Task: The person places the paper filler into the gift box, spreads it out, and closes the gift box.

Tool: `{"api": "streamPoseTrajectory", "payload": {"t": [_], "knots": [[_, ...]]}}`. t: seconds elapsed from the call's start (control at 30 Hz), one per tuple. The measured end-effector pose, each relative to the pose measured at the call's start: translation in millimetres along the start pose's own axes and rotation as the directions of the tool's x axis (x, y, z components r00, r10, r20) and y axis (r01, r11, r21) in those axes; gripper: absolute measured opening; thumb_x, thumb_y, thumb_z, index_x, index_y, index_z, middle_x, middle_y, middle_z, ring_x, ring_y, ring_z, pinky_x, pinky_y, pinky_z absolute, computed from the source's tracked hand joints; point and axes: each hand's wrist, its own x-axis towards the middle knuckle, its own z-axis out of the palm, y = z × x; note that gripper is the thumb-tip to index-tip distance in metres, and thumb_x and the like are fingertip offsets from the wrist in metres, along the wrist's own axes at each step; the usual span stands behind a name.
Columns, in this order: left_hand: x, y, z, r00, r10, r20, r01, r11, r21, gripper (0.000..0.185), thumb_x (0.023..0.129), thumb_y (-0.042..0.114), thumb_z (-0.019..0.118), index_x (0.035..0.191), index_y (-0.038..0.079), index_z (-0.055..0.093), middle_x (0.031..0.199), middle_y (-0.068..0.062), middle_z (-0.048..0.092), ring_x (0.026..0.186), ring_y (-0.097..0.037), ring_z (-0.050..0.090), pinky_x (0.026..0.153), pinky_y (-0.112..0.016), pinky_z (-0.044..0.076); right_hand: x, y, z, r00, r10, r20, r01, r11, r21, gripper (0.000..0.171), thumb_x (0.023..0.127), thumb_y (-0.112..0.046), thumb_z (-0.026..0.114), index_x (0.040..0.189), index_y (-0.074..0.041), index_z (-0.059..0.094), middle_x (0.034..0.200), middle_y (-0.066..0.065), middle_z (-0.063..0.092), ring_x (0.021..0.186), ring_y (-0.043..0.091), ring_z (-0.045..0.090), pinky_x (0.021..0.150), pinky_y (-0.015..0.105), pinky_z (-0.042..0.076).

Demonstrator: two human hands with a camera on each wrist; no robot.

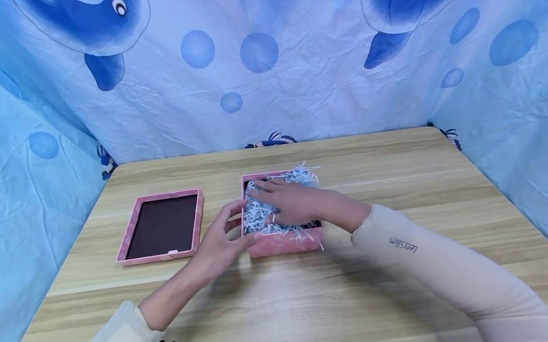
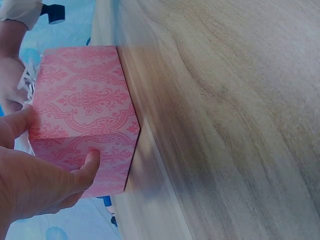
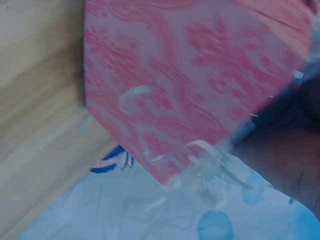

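Note:
An uncovered pink patterned box (image 1: 284, 244) stands on the table, filled with pale blue shredded paper (image 1: 256, 215). My left hand (image 1: 219, 245) holds the box at its near left corner, thumb by the front rim and fingers at the left side. In the left wrist view, a fingertip rests against the patterned wall (image 2: 82, 95). My right hand (image 1: 293, 200) lies palm down on the shredded paper with its fingers spread. Some strands hang over the front and right rims. The right wrist view is blurred, and the right fingers are mostly hidden there.
Left of the box, a shallow pink lid (image 1: 163, 227) with a dark inside lies face up on the wooden table (image 1: 393, 171). A blue curtain (image 1: 298, 98) with whale prints hangs behind the table and along its sides.

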Motion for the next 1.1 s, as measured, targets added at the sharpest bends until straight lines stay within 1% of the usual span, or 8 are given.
{"api": "streamPoseTrajectory", "payload": {"t": [0.13, 0.27, 0.4, 0.57, 0.63, 0.7, 0.87, 1.1], "knots": [[0.5, -0.2, 0.5, 1.0, 0.002, -0.005, -0.002, 1.0, 0.004, 0.07, 0.088, 0.015, 0.071, 0.146, 0.018, 0.032, 0.148, -0.007, 0.035, 0.136, -0.034, 0.036, 0.104, -0.047, 0.041, -8, -2, -6, 0.997, -0.027, -0.066, 0.029, 0.999, 0.025, 0.069, 0.096, -0.04, 0.056, 0.154, -0.028, 0.021, 0.161, 0.002, 0.012, 0.147, 0.028, 0.01, 0.116, 0.049, 0.016], [0.1, -0.5, 0.5, 1.0, 0.006, -0.011, -0.006, 1.0, 0.0, 0.07, 0.088, 0.015, 0.071, 0.146, 0.017, 0.033, 0.147, -0.007, 0.036, 0.135, -0.034, 0.037, 0.104, -0.047, 0.041, -12, -2, -8, 0.979, -0.072, -0.191, 0.084, 0.995, 0.055, 0.055, 0.098, -0.03, 0.056, 0.149, -0.019, 0.037, 0.155, 0.006, 0.03, 0.144, 0.027, 0.024, 0.115, 0.046, 0.023], [0.4, -1.0, 0.9, 1.0, 0.013, -0.017, -0.013, 1.0, -0.009, 0.07, 0.088, 0.013, 0.071, 0.146, 0.017, 0.033, 0.148, -0.006, 0.036, 0.135, -0.034, 0.038, 0.105, -0.046, 0.041, -16, 2, -10, 0.935, -0.089, -0.343, 0.132, 0.986, 0.105, 0.044, 0.098, -0.021, 0.056, 0.141, -0.014, 0.049, 0.144, 0.009, 0.046, 0.136, 0.025, 0.038, 0.112, 0.044, 0.031], [0.5, -1.7, 1.3, 1.0, 0.016, -0.023, -0.016, 1.0, 0.0, 0.07, 0.087, 0.015, 0.072, 0.146, 0.017, 0.034, 0.148, -0.006, 0.036, 0.134, -0.034, 0.038, 0.105, -0.047, 0.04, -23, 13, -12, 0.877, -0.068, -0.475, 0.151, 0.979, 0.138, 0.041, 0.099, -0.022, 0.054, 0.139, -0.011, 0.051, 0.141, 0.008, 0.05, 0.135, 0.025, 0.04, 0.112, 0.047, 0.029], [0.4, -1.7, 1.5, 1.0, 0.015, -0.024, -0.015, 1.0, 0.004, 0.07, 0.087, 0.015, 0.072, 0.146, 0.017, 0.034, 0.148, -0.007, 0.036, 0.135, -0.034, 0.038, 0.105, -0.048, 0.04, -24, 18, -12, 0.867, -0.048, -0.495, 0.137, 0.98, 0.146, 0.042, 0.1, -0.025, 0.052, 0.14, -0.011, 0.05, 0.143, 0.007, 0.048, 0.137, 0.026, 0.036, 0.113, 0.05, 0.025], [0.4, -1.6, 1.7, 1.0, 0.015, -0.024, -0.015, 1.0, 0.006, 0.07, 0.087, 0.015, 0.072, 0.145, 0.017, 0.034, 0.148, -0.007, 0.036, 0.135, -0.034, 0.038, 0.106, -0.048, 0.039, -25, 23, -11, 0.866, -0.02, -0.5, 0.11, 0.982, 0.152, 0.045, 0.1, -0.027, 0.052, 0.143, -0.013, 0.046, 0.146, 0.007, 0.044, 0.139, 0.026, 0.033, 0.113, 0.054, 0.022], [0.0, -1.4, 2.1, 1.0, 0.011, -0.023, -0.01, 1.0, 0.006, 0.069, 0.087, 0.015, 0.072, 0.145, 0.017, 0.034, 0.148, -0.007, 0.036, 0.135, -0.034, 0.038, 0.106, -0.047, 0.039, -27, 32, -7, 0.874, 0.063, -0.482, 0.03, 0.983, 0.183, 0.056, 0.099, -0.036, 0.052, 0.149, -0.018, 0.035, 0.153, 0.006, 0.034, 0.143, 0.026, 0.023, 0.113, 0.056, 0.014], [-0.1, -1.3, 2.1, 1.0, 0.005, -0.027, -0.005, 1.0, 0.004, 0.069, 0.087, 0.016, 0.072, 0.145, 0.018, 0.034, 0.148, -0.008, 0.036, 0.135, -0.034, 0.038, 0.106, -0.047, 0.039, -29, 45, -1, 0.869, 0.1, -0.484, 0.01, 0.976, 0.219, 0.065, 0.097, -0.044, 0.052, 0.153, -0.021, 0.026, 0.156, 0.008, 0.027, 0.144, 0.03, 0.02, 0.112, 0.061, 0.013]]}}
